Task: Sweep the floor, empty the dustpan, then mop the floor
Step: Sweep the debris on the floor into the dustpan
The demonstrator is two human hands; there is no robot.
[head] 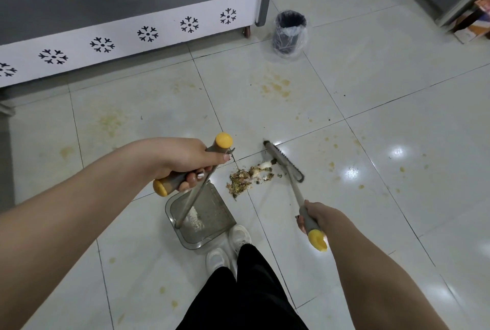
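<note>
**Step in hand:** sweeping, the first of three stages. Judged close to collection, with emptying and mopping not yet begun.

**Left hand** (189,164): fingers wrapped fully round the grey crossbar handle (169,182) of the dustpan, between its two yellow end caps.

**Dustpan** (217,210): resting on the floor just ahead of the white shoes (233,243). Straight open edge turned toward the debris, metal shaft tilted up to the left hand.

**Right hand** (314,214): closed round the grey grip of the broom, just above its yellow end cap.

**Broom head** (285,161): on the floor at the far side of the debris, touching its edge.

**Debris pile** (245,178): between broom head and dustpan, just short of the pan's lip.

**Next move, as judged:**
- Draw the broom head toward the pan in a short, low stroke.
- Hold the lip flat against the tile to stop fine scraps sliding under.
- Afterwards, carry the pan level to the waste bin (289,31), which stands well apart beside the corner of the freezer cabinet (132,46).

**Materials and shapes:**
- Floor (371,91): glossy pale tile with dark grout lines and yellowish smears (274,87), judged work for the mop rather than the broom.
- Debris: dry-looking green-brown flakes mixed with white fragments.
- Dustpan: translucent grey plastic with rounded rear corners, a few pale crumbs inside.
- Broom head: long and narrow, with dark bristles.
- Bin: dark cylinder under a loose clear plastic liner.
</note>
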